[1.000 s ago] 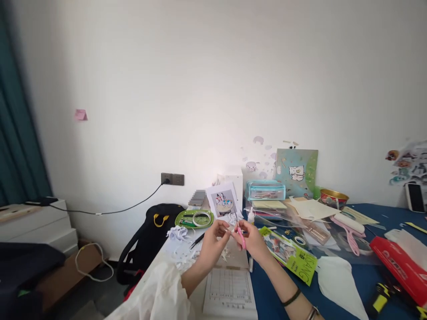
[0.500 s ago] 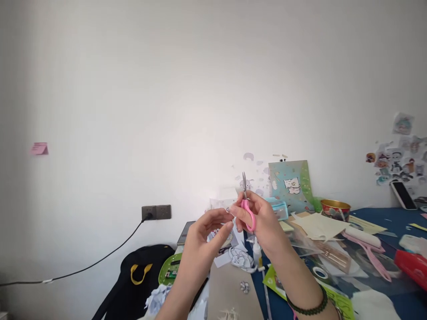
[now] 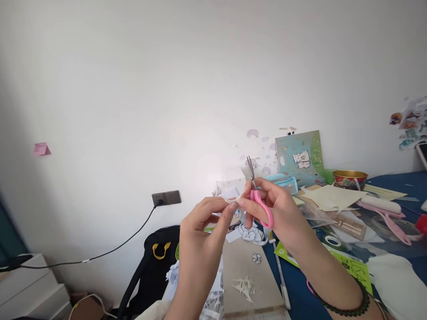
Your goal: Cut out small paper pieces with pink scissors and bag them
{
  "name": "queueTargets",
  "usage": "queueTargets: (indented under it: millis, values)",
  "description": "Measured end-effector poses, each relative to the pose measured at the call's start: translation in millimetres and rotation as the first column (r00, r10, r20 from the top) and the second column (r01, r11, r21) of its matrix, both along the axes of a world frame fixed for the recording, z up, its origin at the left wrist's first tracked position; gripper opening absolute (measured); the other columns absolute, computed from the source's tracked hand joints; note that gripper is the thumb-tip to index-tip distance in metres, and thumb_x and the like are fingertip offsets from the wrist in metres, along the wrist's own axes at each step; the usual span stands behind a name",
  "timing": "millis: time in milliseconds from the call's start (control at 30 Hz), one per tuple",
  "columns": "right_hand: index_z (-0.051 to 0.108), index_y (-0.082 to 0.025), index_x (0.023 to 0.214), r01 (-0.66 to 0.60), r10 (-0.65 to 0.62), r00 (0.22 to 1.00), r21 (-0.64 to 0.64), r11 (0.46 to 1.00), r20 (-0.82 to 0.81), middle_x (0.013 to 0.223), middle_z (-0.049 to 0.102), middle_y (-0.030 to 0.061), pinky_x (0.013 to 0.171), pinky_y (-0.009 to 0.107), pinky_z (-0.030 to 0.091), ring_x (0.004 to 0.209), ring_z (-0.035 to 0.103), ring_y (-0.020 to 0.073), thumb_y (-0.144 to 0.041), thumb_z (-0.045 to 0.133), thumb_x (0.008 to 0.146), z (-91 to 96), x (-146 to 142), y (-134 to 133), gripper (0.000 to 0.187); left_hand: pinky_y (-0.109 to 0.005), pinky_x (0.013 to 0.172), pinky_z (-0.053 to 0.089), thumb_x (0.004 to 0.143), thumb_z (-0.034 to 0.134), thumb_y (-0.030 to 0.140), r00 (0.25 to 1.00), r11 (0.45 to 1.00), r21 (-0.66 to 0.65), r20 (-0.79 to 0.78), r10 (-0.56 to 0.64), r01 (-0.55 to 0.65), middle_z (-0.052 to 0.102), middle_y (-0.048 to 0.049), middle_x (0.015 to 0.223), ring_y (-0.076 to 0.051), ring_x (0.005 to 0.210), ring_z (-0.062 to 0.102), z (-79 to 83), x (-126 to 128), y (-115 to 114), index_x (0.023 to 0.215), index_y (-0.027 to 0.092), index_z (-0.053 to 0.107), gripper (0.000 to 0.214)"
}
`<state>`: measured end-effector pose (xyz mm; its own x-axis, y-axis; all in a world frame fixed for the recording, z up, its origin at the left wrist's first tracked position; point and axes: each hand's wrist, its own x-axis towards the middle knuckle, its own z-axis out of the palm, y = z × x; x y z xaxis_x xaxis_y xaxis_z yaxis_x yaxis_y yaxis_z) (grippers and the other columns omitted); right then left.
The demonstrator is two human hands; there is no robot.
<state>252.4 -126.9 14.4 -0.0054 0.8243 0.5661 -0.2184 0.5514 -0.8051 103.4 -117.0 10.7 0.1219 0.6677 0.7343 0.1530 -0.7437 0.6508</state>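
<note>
Pink-handled scissors point(image 3: 256, 195) sit in my right hand point(image 3: 278, 211), their narrow blades pointing up. Between the fingertips of both hands is a small white strip, apparently a paper scrap point(image 3: 232, 200); my left hand point(image 3: 202, 231) pinches its left end. Below them lies a grey-brown board point(image 3: 238, 260) with a pile of thin white trimmings point(image 3: 245, 288) and a small cut-out point(image 3: 256, 258). A larger drawn paper cut-out point(image 3: 251, 234) rests at its far end.
A roller with a pink handle point(image 3: 383, 209), cream paper point(image 3: 333, 195) and a red-gold tin point(image 3: 350, 180) are on the right. A picture board point(image 3: 300, 158) leans on the wall. A black bag point(image 3: 160, 266) stands left, below a plugged socket point(image 3: 166, 197).
The view has tilted down and turned left. My left fingertips have come up to my right ones and now pinch the white scrap. The scissors remain in my right hand.
</note>
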Motion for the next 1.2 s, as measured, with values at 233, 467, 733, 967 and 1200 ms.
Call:
queueTargets:
  millis: [233, 467, 733, 967, 1200]
  values:
    - [0.061, -0.023, 0.081, -0.029, 0.026, 0.998, 0.034, 0.999, 0.064, 0.048, 0.053, -0.0088, 0.043, 0.02, 0.039, 0.039, 0.053, 0.0078, -0.025, 0.066, 0.081, -1.1, 7, -13, 0.006, -0.025, 0.052, 0.045, 0.079, 0.064, 0.043, 1.0, 0.99, -0.142, -0.01, -0.007, 0.006, 0.061, 0.0004, 0.061, -0.015, 0.058, 0.055, 4.4, -3, -14, 0.062, 0.022, 0.065, 0.027]
    - [0.058, -0.02, 0.078, -0.013, 0.016, 0.996, -0.037, 0.999, 0.085, 0.067, 0.056, -0.0078, 0.044, 0.016, 0.045, 0.046, 0.055, 0.0049, -0.015, 0.076, 0.069, 3.0, 7, -13, 0.021, -0.023, 0.062, 0.044, 0.083, 0.061, 0.039, 0.988, 0.974, -0.218, -0.149, 0.028, -0.06, 0.064, 0.002, 0.069, -0.014, 0.067, 0.057, 9.2, -3, -21, 0.069, 0.021, 0.064, 0.023]
    - [0.058, -0.022, 0.084, 0.02, -0.007, 0.986, -0.072, 0.997, 0.169, 0.074, 0.06, -0.0051, 0.048, 0.018, 0.047, 0.049, 0.059, 0.0066, -0.016, 0.069, 0.074, -19.7, -1, 27, 0.016, -0.025, 0.057, 0.038, 0.082, 0.058, 0.046, 0.895, 0.927, -0.214, -0.397, 0.205, -0.307, 0.063, 0.0016, 0.069, -0.015, 0.063, 0.055, 18.6, -18, -10, 0.074, 0.022, 0.063, 0.026]
    - [0.057, -0.02, 0.078, -0.019, 0.055, 0.958, -0.129, 0.991, 0.283, 0.055, 0.053, -0.0069, 0.036, 0.02, 0.041, 0.036, 0.054, 0.0099, -0.024, 0.068, 0.076, -42.8, -18, 46, 0.012, -0.025, 0.053, 0.032, 0.083, 0.053, 0.045, 0.877, 0.908, -0.282, -0.453, 0.159, -0.31, 0.062, 0.0002, 0.074, -0.016, 0.065, 0.054, 22.8, -25, -6, 0.077, 0.021, 0.06, 0.026]
    - [0.057, -0.021, 0.084, -0.093, 0.096, 0.975, -0.027, 0.995, 0.202, 0.085, 0.06, -0.0044, 0.045, 0.019, 0.044, 0.041, 0.058, 0.0044, -0.034, 0.067, 0.081, -13.2, -2, 16, 0.016, -0.023, 0.05, 0.029, 0.083, 0.053, 0.046, 0.859, 0.913, -0.309, -0.506, 0.078, -0.266, 0.059, 0.0015, 0.066, -0.012, 0.055, 0.04, 22.3, -20, -13, 0.076, 0.021, 0.064, 0.028]
